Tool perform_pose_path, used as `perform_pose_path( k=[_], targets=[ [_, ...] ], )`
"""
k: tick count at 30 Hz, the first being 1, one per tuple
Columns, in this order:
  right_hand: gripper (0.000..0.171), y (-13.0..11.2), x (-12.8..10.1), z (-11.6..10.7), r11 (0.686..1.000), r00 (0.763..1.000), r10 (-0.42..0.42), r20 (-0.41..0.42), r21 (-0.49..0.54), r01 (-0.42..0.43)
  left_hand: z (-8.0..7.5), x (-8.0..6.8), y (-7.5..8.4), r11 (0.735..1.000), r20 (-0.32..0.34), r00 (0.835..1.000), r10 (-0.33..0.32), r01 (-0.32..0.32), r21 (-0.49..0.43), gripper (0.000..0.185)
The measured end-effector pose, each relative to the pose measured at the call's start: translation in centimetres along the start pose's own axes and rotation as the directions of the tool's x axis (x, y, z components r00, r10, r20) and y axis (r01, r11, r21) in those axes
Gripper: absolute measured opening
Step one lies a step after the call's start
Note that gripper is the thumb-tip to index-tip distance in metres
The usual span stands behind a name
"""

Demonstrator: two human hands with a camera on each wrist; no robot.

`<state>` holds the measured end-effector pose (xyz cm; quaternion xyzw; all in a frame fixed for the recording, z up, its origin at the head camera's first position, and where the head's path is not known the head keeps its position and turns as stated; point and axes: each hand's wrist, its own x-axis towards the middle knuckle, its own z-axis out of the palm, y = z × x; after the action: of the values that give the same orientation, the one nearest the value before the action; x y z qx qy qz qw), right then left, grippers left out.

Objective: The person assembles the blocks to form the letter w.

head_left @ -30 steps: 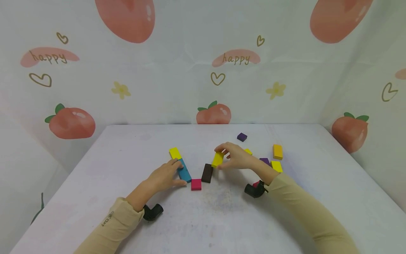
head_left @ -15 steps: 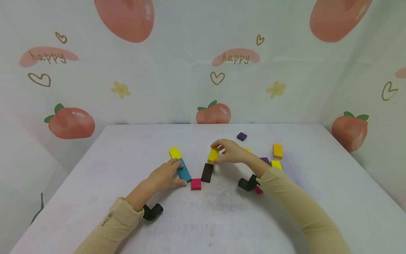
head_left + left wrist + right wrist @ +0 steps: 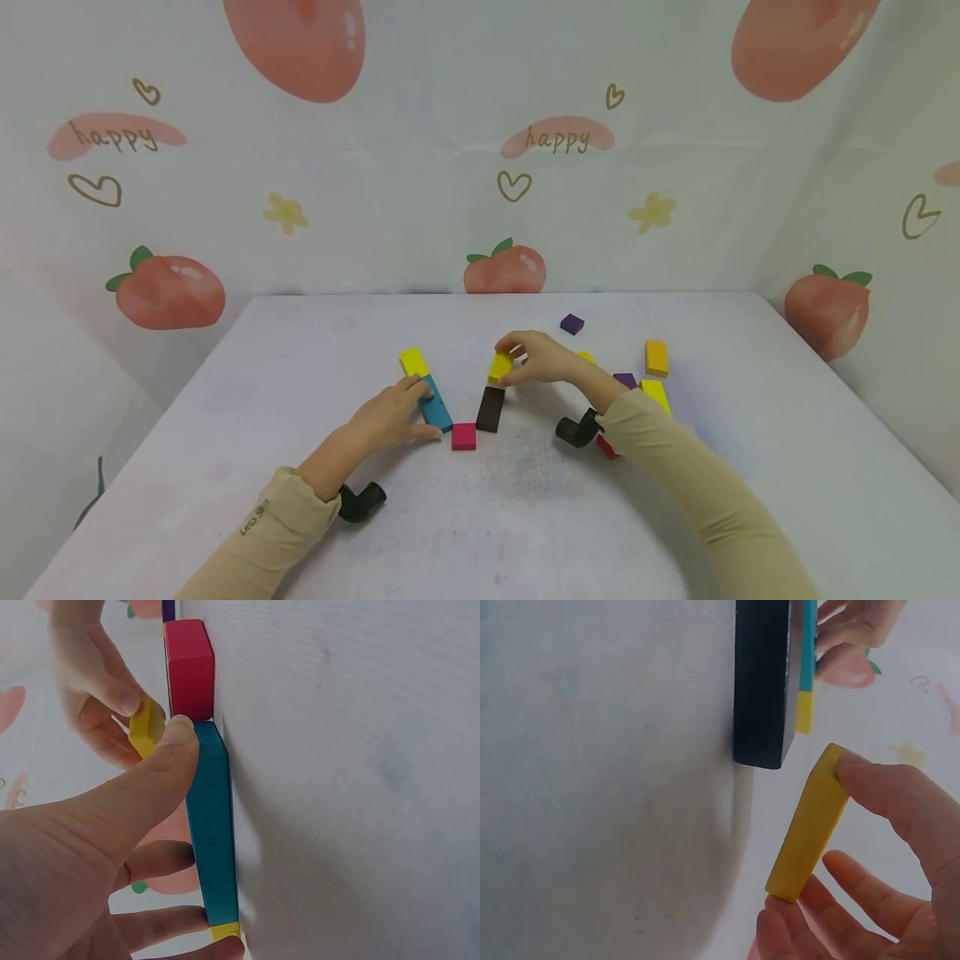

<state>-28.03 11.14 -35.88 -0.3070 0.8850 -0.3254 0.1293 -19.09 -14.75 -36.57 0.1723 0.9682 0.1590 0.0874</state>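
Observation:
Between thumb and fingers, my right hand (image 3: 543,357) pinches a yellow block (image 3: 501,367) just beyond the far end of a dark brown block (image 3: 491,409). In the right wrist view the yellow block (image 3: 810,825) is tilted and apart from the dark block (image 3: 761,690). My left hand (image 3: 386,415) rests along a blue block (image 3: 437,407), its thumb and fairly straight fingertips touching the side (image 3: 210,825). Another yellow block (image 3: 414,362) meets the blue block's far end. A red block (image 3: 463,437) lies at its near end, close to the brown block.
To the right lie an orange block (image 3: 656,358), a yellow block (image 3: 655,394) and a purple block (image 3: 626,381), partly behind my right arm. Another purple block (image 3: 572,324) lies farther back. A red block (image 3: 607,447) is partly hidden by the right wrist's black camera (image 3: 577,429).
My right hand has moved left and slightly away with the yellow block, from beside the dark brown block's far corner to beyond its far end. My left hand has stayed put.

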Motion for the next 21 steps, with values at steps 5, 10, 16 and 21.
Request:
perform_pose_path(
  k=[5,10,16,21],
  targets=[
    [0.051,0.0,0.15,0.03,1.0,1.0,0.027,0.004,0.007,-0.027,0.03,0.02,-0.05,1.0,-0.002,1.0,0.004,-0.004,0.007,0.059],
    [0.051,0.23,0.49,0.13,0.998,0.998,0.058,0.007,0.014,-0.058,0.08,0.07,-0.16,1.0,-0.005,1.0,0.012,-0.012,0.004,0.058],
    [0.051,0.26,0.63,0.3,0.998,0.997,0.069,0.017,0.009,-0.069,0.08,0.06,-0.15,1.0,-0.006,1.0,0.013,-0.013,0.005,0.059],
    [0.05,0.49,0.78,0.4,0.997,0.997,0.077,0.019,0.021,-0.077,0.08,0.02,-0.09,1.0,-0.004,1.0,0.008,-0.008,0.004,0.059]
  ],
)
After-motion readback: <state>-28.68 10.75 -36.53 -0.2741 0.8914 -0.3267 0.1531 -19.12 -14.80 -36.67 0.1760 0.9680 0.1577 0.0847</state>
